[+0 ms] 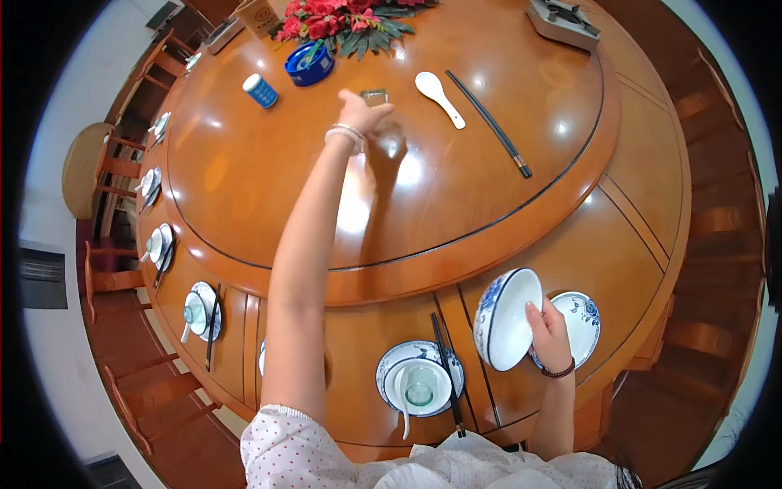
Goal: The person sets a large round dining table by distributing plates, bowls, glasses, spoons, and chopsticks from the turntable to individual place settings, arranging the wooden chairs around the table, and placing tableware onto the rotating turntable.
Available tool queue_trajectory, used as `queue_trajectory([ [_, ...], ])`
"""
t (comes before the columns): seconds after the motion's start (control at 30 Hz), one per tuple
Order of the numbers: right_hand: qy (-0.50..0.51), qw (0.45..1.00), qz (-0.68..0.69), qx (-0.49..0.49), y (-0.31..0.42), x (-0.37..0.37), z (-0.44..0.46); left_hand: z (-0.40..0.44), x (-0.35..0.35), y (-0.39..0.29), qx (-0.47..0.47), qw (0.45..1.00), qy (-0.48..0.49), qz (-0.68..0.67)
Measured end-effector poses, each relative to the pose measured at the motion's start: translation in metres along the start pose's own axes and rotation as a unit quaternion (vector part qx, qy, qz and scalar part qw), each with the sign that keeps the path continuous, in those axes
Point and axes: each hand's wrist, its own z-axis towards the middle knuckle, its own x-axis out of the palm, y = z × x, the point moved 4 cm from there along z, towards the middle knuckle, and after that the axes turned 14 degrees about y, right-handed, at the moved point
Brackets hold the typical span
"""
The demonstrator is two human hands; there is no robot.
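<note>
Nearest my view, a dotted sleeve (297, 452) leads to the left hand (366, 116), stretched far forward over the raised turntable (244, 179) in the middle of the tabletop (652, 163). Its fingers are partly bent around a clear glass (375, 95); I cannot tell how firmly they have it. With the right hand (551, 334) I see a firm hold: the thumb lies inside a blue-patterned bowl (507, 326), which is tilted on its side in the air. Partly behind that hand, a matching plate (584, 322) rests on the tabletop.

To the right of the left hand lie a white spoon (438, 99) and black chopsticks (489, 122). To its left stand a blue canister (261, 91) and, slightly beyond, a blue ashtray (309, 65). Red flowers (326, 20) sit farther past it. Left of the right hand, I see a place setting with a small bowl (442, 393) and a greenish glass (419, 393).
</note>
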Motion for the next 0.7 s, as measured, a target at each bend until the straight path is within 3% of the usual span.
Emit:
queue_trajectory([
  [0.03, 0.010, 1.000, -0.007, 0.003, 0.000, 0.003, 0.004, 0.005, -0.007, -0.009, 0.023, 0.980, -0.039, 0.193],
  [0.07, 0.008, 1.000, -0.007, 0.003, -0.002, 0.003, 0.007, 0.012, -0.009, -0.013, 0.024, 0.980, -0.038, 0.193],
  [0.13, 0.020, 1.000, -0.023, -0.009, -0.004, 0.004, 0.013, 0.020, -0.007, -0.034, 0.059, 0.895, -0.012, 0.442],
  [0.3, 0.015, 0.999, -0.044, -0.003, -0.008, 0.002, 0.018, 0.048, 0.002, -0.039, 0.108, 0.872, 0.012, 0.477],
  [0.37, 0.025, 0.999, -0.024, 0.028, -0.006, 0.004, 0.017, 0.054, 0.002, -0.038, 0.077, 0.878, -0.023, 0.473],
  [0.5, 0.029, 0.999, -0.018, 0.032, -0.016, 0.005, 0.019, 0.050, 0.005, -0.043, 0.024, 0.862, -0.004, 0.507],
  [0.7, 0.041, 0.998, -0.049, 0.018, -0.016, 0.012, 0.025, 0.056, -0.001, -0.036, 0.075, 0.869, 0.017, 0.489],
])
